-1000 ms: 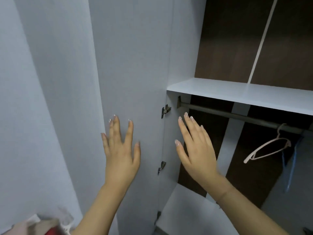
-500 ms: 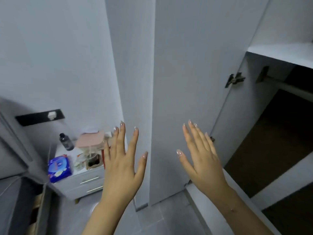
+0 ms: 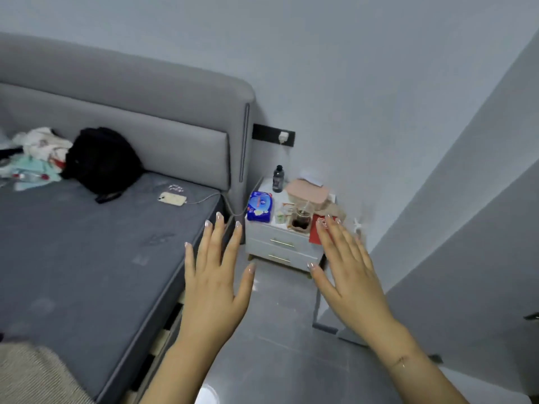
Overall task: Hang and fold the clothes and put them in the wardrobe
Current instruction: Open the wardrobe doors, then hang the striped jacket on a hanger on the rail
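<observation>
We see two hands raised in front of us, backs toward the camera, well apart from each other. The left hand (image 3: 214, 282) has all five fingers straight and spread and holds nothing. The right hand (image 3: 348, 275) is the same, fingers straight and slightly fanned, touching nothing.

To the left lies one bed (image 3: 87, 258) with a grey mattress and a grey padded headboard (image 3: 140, 112). At the far left end of the mattress, against the headboard, sits one loose pile of clothes (image 3: 38, 156) in white, pale green and red; we cannot count the separate garments. Just beside the pile rests one black bag (image 3: 102, 161). Nearer to us on the mattress lies one phone (image 3: 172, 198) with a cable attached.

Between the bed and the wall stands one white nightstand (image 3: 280, 249) with two drawers. On its top we count one blue packet (image 3: 260, 207), one dark bottle (image 3: 278, 179), one pink box (image 3: 306, 193) and one glass of dark liquid (image 3: 302, 220); other small items there are too blurred to tell. At the far right, one pale grey wardrobe door (image 3: 481, 228) fills the edge of the view. The floor (image 3: 277, 360) is grey.
</observation>
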`<action>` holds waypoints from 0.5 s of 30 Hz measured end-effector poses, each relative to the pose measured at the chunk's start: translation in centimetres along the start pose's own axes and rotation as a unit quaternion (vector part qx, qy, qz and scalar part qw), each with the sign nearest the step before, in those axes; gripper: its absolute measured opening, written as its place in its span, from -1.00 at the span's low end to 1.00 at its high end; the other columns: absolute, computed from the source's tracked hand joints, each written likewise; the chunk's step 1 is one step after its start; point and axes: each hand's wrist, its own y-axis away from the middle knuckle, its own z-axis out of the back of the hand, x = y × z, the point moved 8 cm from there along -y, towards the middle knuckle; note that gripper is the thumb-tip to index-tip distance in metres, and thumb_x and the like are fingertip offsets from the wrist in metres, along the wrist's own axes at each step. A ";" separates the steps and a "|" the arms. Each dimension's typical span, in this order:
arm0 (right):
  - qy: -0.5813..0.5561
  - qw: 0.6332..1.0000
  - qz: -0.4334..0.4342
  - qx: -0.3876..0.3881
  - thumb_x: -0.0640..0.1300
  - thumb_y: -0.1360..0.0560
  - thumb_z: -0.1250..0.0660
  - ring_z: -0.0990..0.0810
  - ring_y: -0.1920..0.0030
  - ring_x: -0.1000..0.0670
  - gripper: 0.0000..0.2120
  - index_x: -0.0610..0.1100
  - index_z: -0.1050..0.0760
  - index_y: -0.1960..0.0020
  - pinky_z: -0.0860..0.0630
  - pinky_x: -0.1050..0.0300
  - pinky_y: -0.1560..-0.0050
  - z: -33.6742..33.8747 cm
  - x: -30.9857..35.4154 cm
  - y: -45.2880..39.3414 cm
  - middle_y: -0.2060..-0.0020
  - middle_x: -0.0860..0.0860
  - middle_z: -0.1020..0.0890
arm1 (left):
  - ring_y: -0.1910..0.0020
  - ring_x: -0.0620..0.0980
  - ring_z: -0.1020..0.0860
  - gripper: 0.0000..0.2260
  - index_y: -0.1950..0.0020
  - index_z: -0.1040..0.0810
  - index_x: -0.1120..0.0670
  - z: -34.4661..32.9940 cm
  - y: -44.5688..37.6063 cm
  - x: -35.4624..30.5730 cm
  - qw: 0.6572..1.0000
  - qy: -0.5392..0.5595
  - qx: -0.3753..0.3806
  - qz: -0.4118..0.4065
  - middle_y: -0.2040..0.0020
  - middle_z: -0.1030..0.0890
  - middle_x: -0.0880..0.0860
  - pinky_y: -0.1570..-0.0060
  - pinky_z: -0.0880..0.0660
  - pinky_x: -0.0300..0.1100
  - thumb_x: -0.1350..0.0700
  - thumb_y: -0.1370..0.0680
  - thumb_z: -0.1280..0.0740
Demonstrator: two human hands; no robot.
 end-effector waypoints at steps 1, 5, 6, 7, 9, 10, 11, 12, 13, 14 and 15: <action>-0.006 1.000 0.018 0.005 0.23 -0.57 0.12 0.27 -0.53 0.19 -0.37 0.08 0.19 -0.56 0.29 0.15 -0.52 -1.0 2.4 -1.1 -0.55 0.16 0.17 | -0.58 -0.07 0.13 -0.44 -0.58 -0.09 -0.07 1.1 0.5 2.5 1.000 -0.003 -0.004 0.021 -0.61 0.07 -0.06 -0.52 0.11 0.13 -0.17 -0.58 -0.01; -0.031 0.994 0.098 0.034 0.17 -0.63 -0.04 0.18 -0.55 0.15 -0.40 0.07 0.16 -0.55 0.18 0.08 -0.55 -6.0 13.2 -5.2 -0.55 0.15 0.12 | -0.57 -0.08 0.18 -0.43 -0.59 0.01 -0.10 5.8 2.9 12.8 0.994 -0.018 -0.027 0.101 -0.60 0.16 -0.07 -0.52 0.15 0.11 -0.16 -0.59 -0.01; -0.038 0.991 0.119 0.046 0.14 -0.64 -0.06 0.16 -0.56 0.14 -0.40 0.07 0.14 -0.56 0.14 0.05 -0.56 -7.4 16.0 -6.0 -0.56 0.14 0.11 | -0.57 -0.08 0.18 -0.42 -0.59 0.03 -0.10 7.0 3.7 15.3 0.992 -0.027 -0.036 0.121 -0.60 0.17 -0.07 -0.52 0.17 0.10 -0.16 -0.59 0.00; -0.043 0.987 0.141 0.056 0.14 -0.64 -0.05 0.15 -0.56 0.13 -0.41 0.06 0.13 -0.57 0.12 0.03 -0.56 -8.9 18.9 -6.9 -0.57 0.12 0.09 | -0.57 -0.09 0.19 -0.42 -0.59 0.04 -0.10 8.3 4.6 17.9 0.988 -0.037 -0.044 0.141 -0.60 0.18 -0.07 -0.52 0.18 0.08 -0.17 -0.59 0.00; -0.049 0.979 0.185 0.072 0.15 -0.63 -0.02 0.13 -0.57 0.11 -0.41 0.04 0.10 -0.58 0.10 0.03 -0.56 -11.6 24.6 -8.2 -0.58 0.10 0.07 | -0.57 -0.09 0.21 -0.42 -0.60 0.04 -0.10 10.7 6.5 22.7 0.980 -0.057 -0.057 0.184 -0.60 0.19 -0.07 -0.52 0.19 0.07 -0.18 -0.59 0.01; -0.053 0.974 0.206 0.080 0.15 -0.64 -0.02 0.12 -0.57 0.11 -0.41 0.04 0.11 -0.58 0.10 0.04 -0.56 -12.9 27.4 -8.6 -0.58 0.10 0.08 | -0.57 -0.08 0.21 -0.42 -0.60 0.04 -0.10 11.9 7.5 25.1 0.974 -0.067 -0.063 0.208 -0.60 0.19 -0.06 -0.52 0.19 0.06 -0.19 -0.59 0.02; -0.058 0.968 0.227 0.091 0.15 -0.65 -0.02 0.13 -0.57 0.11 -0.42 0.05 0.13 -0.57 0.12 0.05 -0.56 -14.2 30.0 -9.0 -0.58 0.10 0.10 | -0.57 -0.08 0.21 -0.41 -0.60 0.04 -0.09 13.0 8.7 27.3 0.967 -0.075 -0.069 0.232 -0.60 0.18 -0.05 -0.52 0.19 0.06 -0.20 -0.59 0.04; -0.065 0.961 0.247 0.104 0.15 -0.64 -0.02 0.15 -0.56 0.12 -0.41 0.06 0.14 -0.57 0.13 0.07 -0.56 -15.5 32.7 -9.2 -0.57 0.12 0.12 | -0.57 -0.07 0.21 -0.41 -0.60 0.03 -0.09 14.2 10.0 29.3 0.961 -0.081 -0.075 0.255 -0.60 0.17 -0.05 -0.52 0.17 0.06 -0.21 -0.58 0.05; -0.073 0.954 0.266 0.117 0.16 -0.63 -0.01 0.16 -0.56 0.13 -0.41 0.06 0.14 -0.57 0.15 0.08 -0.55 -16.7 35.2 -9.3 -0.57 0.12 0.13 | -0.57 -0.08 0.20 -0.41 -0.60 0.04 -0.10 15.2 11.3 31.1 0.953 -0.086 -0.082 0.278 -0.60 0.17 -0.05 -0.52 0.17 0.04 -0.21 -0.58 0.06; -0.082 0.946 0.285 0.129 0.16 -0.63 0.00 0.15 -0.56 0.12 -0.40 0.05 0.12 -0.58 0.14 0.07 -0.55 -17.8 37.5 -9.3 -0.57 0.12 0.13 | -0.57 -0.08 0.20 -0.41 -0.59 0.05 -0.11 16.2 12.6 32.8 0.946 -0.090 -0.089 0.299 -0.60 0.18 -0.06 -0.51 0.19 0.00 -0.22 -0.58 0.07; -0.091 0.938 0.304 0.142 0.16 -0.62 0.00 0.13 -0.57 0.11 -0.40 0.03 0.10 -0.58 0.13 0.06 -0.56 -18.9 39.8 -9.3 -0.57 0.11 0.12 | -0.57 -0.08 0.19 -0.41 -0.59 0.07 -0.12 17.1 13.8 34.5 0.937 -0.094 -0.096 0.322 -0.60 0.18 -0.07 -0.49 0.22 -0.04 -0.23 -0.58 0.08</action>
